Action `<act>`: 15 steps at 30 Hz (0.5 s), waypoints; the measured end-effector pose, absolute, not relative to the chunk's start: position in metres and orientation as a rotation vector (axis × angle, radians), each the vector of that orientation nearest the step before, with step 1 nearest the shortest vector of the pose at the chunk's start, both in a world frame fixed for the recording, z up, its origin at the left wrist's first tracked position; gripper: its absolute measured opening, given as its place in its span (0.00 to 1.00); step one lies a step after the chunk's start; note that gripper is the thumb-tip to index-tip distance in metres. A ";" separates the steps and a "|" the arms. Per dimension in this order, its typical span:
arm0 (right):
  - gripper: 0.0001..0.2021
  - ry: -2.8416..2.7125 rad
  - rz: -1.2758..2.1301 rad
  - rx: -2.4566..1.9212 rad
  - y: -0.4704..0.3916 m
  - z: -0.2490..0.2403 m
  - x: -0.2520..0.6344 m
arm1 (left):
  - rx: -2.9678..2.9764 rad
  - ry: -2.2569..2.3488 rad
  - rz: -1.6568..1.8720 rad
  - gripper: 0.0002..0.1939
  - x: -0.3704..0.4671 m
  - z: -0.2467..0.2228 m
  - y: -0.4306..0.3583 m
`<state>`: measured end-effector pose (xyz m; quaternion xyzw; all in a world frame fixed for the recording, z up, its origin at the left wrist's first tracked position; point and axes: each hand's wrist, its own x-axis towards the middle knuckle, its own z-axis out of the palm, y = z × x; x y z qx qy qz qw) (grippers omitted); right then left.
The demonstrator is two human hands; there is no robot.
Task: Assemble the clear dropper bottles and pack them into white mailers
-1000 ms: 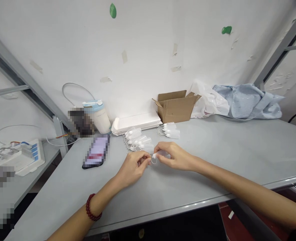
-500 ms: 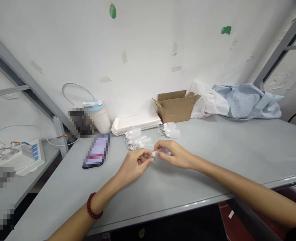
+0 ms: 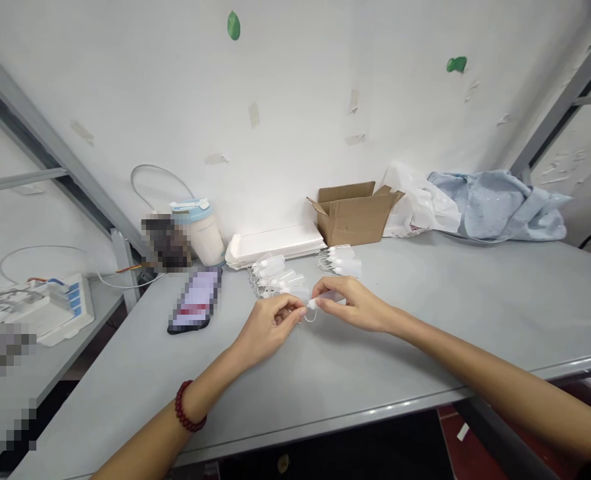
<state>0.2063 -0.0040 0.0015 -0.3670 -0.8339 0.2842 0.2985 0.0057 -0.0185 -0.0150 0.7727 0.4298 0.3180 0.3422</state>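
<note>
Head view: over the table [image 3: 455, 287], the left hand [image 3: 268, 328] pinches narrowly, its hold unclear, just left of a piece [image 3: 330, 295] gripped by the right hand [image 3: 356, 307]. A steady piece and untwisted loop [image 3: 311, 321] should aid fine work; similar pieces [image 3: 274, 265] lie beyond, a box [image 3: 358, 223] farther off.

tape-marked white wall [image 3: 300, 60], grey table [image 3: 475, 300], grey metal posts [image 3: 565, 100]; red floor [image 3: 475, 457]

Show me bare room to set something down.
The widest bare patch of table lies between the blue cloth and right arm; a smaller one between phone and left hand. Crowded: around the box and small white pieces.
</note>
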 end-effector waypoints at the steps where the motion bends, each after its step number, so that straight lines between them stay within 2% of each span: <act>1: 0.06 -2.220 0.759 -0.965 -0.004 0.001 0.206 | 2.018 1.114 0.821 0.11 0.006 -0.015 -0.018; 15: 0.05 -2.208 0.800 -0.939 0.001 0.008 0.209 | 1.974 1.071 0.773 0.10 0.005 0.000 -0.019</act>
